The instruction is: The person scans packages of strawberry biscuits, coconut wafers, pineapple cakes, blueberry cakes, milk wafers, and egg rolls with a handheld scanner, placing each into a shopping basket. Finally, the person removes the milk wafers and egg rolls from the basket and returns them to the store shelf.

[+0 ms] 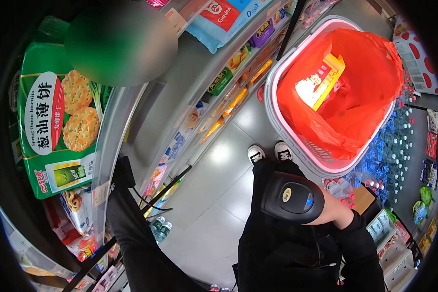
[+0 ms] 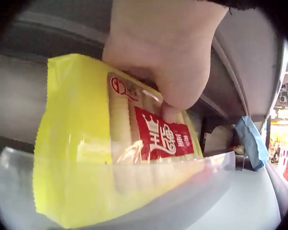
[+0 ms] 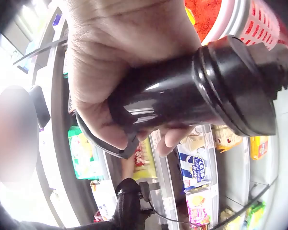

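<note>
My left hand [image 2: 158, 52] grips the top edge of a yellow pack of biscuit rolls [image 2: 77, 129], its thumb over the front. The pack has a red label and a see-through window, and it stands behind a clear shelf lip [image 2: 134, 187]. Its lower part shows through that plastic. In the head view the shelf hides this hand; the black left sleeve [image 1: 131, 214] leads in. My right hand [image 3: 129, 38] is wrapped round the handle of a black barcode scanner [image 3: 158, 91]. The scanner's broad head covers much of this hand in the head view.
A pink basket [image 1: 321, 165] lined with a red bag [image 1: 370, 73] stands ahead on the floor, a yellow packet [image 1: 321, 82] inside. Green spring onion biscuits [image 1: 58, 112] sit on the left shelf. Bottled drinks [image 1: 394, 151] crowd the right side. A shelf edge [image 1: 126, 126] runs beside the left arm.
</note>
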Available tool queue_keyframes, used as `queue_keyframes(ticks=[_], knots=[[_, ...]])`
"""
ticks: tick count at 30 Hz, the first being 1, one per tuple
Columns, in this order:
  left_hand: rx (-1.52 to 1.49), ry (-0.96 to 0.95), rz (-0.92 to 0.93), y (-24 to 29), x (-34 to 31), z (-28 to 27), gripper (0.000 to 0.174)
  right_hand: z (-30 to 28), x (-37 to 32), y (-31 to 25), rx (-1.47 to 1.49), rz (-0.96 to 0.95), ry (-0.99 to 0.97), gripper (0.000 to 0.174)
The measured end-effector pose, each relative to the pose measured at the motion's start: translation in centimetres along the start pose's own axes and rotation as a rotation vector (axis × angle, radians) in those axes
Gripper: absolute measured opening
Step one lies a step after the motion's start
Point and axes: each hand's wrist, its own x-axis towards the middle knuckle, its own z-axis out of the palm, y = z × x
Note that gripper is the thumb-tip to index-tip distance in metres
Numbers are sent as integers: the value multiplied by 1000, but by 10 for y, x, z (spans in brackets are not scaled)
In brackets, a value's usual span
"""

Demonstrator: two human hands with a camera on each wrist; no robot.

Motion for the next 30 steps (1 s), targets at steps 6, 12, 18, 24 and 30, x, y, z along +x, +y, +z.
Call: queue_keyframes(ticks=[6, 12, 18, 24, 30], knots=[[-75, -55, -63, 4, 4, 1, 34, -1, 3, -6, -53, -26, -11, 64], [-143, -112, -119, 8, 0, -2, 33, 2, 7, -4, -83, -19, 4, 62], [-205, -173, -191, 11, 11, 4, 33, 4, 7, -2, -73, -8, 7, 63], [-280, -205, -247, 19, 3, 1, 33, 2, -1, -12, -86, -47, 40, 59], [-379, -189, -316, 32, -24, -15, 32, 1, -22, -41, -87, -50, 96, 55]])
